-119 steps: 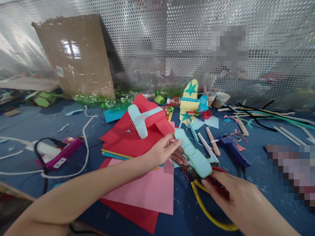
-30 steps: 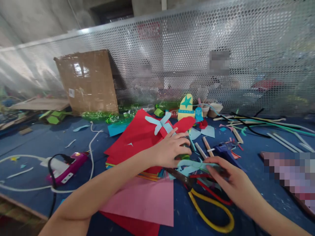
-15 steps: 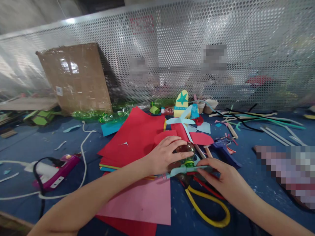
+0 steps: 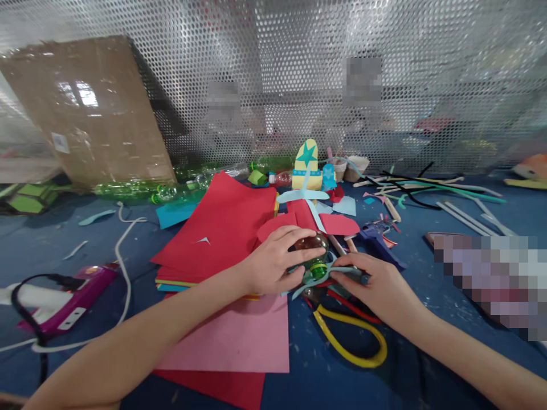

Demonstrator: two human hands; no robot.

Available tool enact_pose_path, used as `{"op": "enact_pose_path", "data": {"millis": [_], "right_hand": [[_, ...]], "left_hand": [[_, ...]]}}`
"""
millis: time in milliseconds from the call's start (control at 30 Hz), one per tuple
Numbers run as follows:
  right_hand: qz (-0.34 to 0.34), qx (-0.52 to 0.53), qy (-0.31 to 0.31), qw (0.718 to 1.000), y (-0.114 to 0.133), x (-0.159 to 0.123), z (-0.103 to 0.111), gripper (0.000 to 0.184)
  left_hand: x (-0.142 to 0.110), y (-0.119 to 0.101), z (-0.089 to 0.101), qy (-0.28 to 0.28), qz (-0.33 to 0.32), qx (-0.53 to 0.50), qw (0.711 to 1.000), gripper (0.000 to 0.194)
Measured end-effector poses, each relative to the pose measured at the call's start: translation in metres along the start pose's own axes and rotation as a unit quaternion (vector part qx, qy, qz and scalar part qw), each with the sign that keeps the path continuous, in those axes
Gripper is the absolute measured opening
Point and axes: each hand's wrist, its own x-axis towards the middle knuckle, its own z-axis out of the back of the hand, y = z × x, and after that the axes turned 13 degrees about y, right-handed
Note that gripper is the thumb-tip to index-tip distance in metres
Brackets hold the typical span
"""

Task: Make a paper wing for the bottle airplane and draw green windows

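Observation:
My left hand is wrapped round a small clear plastic bottle with a green neck ring, which carries red paper wings and a light blue paper cross. My right hand pinches a light blue paper cut-out against the bottle's neck. Both hands meet over the blue table, just above scissors with a yellow handle loop.
A stack of red paper and a pink sheet lie to the left. A purple glue gun with cables sits far left, a blue glue gun to the right. A yellow paper rocket, green bottles, a cardboard box and sticks line the mesh wall.
Four seconds ago my hands held only the light blue cut-out. Since then my left hand has taken the bottle plane and my right hand has pressed the cut-out onto its neck.

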Motion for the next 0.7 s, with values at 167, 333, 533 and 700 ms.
{"op": "enact_pose_path", "data": {"millis": [167,333,533,700], "right_hand": [[0.04,-0.029,-0.003,0.999,0.008,-0.002,0.004,0.011],[0.144,-0.08,0.008,0.986,0.018,-0.009,0.008,0.015],[0.264,-0.169,0.072,0.947,0.019,-0.019,0.004,0.021],[0.26,-0.202,0.103,0.939,0.023,-0.023,0.014,0.012]], "left_hand": [[0.0,0.002,0.002,0.002,-0.015,-0.024,1.0,0.053],[0.001,-0.007,0.003,0.026,0.029,0.032,0.999,0.075],[0.003,-0.019,-0.003,-0.025,0.03,0.095,0.995,0.046],[0.003,-0.028,-0.006,-0.085,-0.047,0.111,0.989,0.012]]}}
